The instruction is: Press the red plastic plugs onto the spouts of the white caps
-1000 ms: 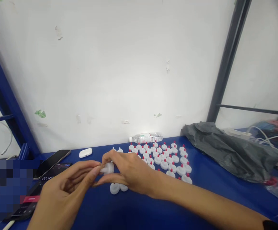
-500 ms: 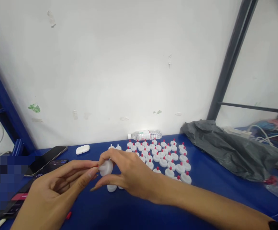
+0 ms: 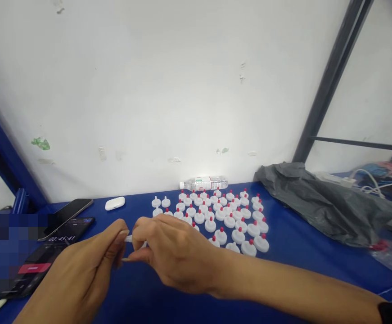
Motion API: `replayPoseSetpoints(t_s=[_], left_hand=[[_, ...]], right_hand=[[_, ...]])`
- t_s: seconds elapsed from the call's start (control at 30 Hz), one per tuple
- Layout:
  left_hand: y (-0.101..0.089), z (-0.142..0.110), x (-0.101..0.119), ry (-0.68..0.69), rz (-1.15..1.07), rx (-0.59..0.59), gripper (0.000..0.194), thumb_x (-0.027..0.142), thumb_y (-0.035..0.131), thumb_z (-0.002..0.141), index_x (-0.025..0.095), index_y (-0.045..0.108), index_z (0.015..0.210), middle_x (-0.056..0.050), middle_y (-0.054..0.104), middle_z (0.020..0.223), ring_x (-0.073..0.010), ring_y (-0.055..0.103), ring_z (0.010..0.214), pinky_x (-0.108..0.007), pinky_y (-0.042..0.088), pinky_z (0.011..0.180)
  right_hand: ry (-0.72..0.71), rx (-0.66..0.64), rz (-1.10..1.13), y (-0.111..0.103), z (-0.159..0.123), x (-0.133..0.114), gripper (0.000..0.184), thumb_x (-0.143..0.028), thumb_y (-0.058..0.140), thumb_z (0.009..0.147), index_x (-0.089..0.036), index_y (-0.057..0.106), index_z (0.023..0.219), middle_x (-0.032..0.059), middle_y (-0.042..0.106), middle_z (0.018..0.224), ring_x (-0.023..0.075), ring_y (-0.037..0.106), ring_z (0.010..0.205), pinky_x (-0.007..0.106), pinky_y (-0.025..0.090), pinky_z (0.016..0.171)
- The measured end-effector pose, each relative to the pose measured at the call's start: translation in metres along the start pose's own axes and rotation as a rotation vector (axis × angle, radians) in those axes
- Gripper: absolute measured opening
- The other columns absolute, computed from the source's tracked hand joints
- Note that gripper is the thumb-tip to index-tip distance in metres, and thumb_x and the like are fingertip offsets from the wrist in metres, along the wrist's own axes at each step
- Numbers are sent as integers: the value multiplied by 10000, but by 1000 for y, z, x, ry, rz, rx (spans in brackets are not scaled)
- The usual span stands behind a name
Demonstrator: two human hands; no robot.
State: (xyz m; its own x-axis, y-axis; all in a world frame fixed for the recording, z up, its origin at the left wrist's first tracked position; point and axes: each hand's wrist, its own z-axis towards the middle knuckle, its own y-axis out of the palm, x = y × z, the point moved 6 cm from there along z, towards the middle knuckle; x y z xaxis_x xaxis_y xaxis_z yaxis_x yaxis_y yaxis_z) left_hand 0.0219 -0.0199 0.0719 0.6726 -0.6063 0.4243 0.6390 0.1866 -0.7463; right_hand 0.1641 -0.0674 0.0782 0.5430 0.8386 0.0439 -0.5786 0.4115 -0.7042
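Between my two hands is a white plastic nozzle cap, lying on its side with its spout toward the left; fingers cover most of it. My right hand is closed around its round base. At the spout's end, my left hand pinches with bent fingertips; the small red tip cap that showed there half a second ago is hidden now. Beyond my right hand stand several white nozzle caps with red tips, upright in loose rows. A few white nozzle caps without red tips stand at the left of the rows.
A clear water bottle lies against the wall behind the caps. On the left are a white earbud case, a dark phone and another phone showing a timer. A grey plastic bag lies on the right.
My left hand has rolled over at the spout, its knuckles now raised and the red tip cap covered. The held nozzle cap is now mostly hidden behind my right fingers. The view has shifted slightly.
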Motion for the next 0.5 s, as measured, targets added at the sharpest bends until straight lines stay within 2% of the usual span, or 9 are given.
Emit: replayPoseSetpoints(t_s=[0.07, 0.17, 0.33, 0.43, 0.5], left_hand=[[4, -2, -2, 14, 30, -38, 495, 570, 259, 1002, 261, 478, 682, 44, 547, 529, -166, 498, 462, -288, 348, 521], [4, -5, -8, -2, 95, -33, 477, 564, 263, 1001, 266, 475, 695, 34, 570, 551, -183, 513, 477, -305, 316, 520], [3, -6, -4, 26, 61, -57, 448, 532, 305, 994, 265, 484, 683, 15, 582, 575, -188, 512, 494, -310, 317, 526], [0, -7, 3, 27, -31, -77, 485, 537, 300, 1003, 257, 468, 643, 26, 528, 533, -171, 484, 473, -287, 352, 521], [-2, -6, 4, -6, -41, -97, 501, 551, 286, 1004, 256, 487, 651, 28, 544, 550, -176, 521, 514, -273, 389, 547]], right_hand=[[-9, -19, -50, 2, 0, -2, 110, -125, 399, 1020, -151, 488, 1079, 79, 615, 1007, 161, 573, 890, 307, 487, 844], [-17, -22, -122, 4, 0, -4, 150, -116, 379, 1024, -159, 521, 1045, 63, 618, 955, 166, 578, 894, 310, 501, 841], [-55, 37, -212, 2, 1, -10, 241, -172, 342, 1068, -152, 575, 1008, 52, 650, 918, 184, 598, 968, 323, 505, 926], [-54, 7, -157, -1, 3, -11, 243, -183, 338, 1066, -157, 580, 1074, 58, 667, 988, 179, 587, 1034, 312, 500, 943], [-31, -53, -97, -4, 6, -8, 223, -184, 375, 1048, -183, 567, 1162, 63, 658, 1085, 173, 577, 1072, 309, 498, 949]])
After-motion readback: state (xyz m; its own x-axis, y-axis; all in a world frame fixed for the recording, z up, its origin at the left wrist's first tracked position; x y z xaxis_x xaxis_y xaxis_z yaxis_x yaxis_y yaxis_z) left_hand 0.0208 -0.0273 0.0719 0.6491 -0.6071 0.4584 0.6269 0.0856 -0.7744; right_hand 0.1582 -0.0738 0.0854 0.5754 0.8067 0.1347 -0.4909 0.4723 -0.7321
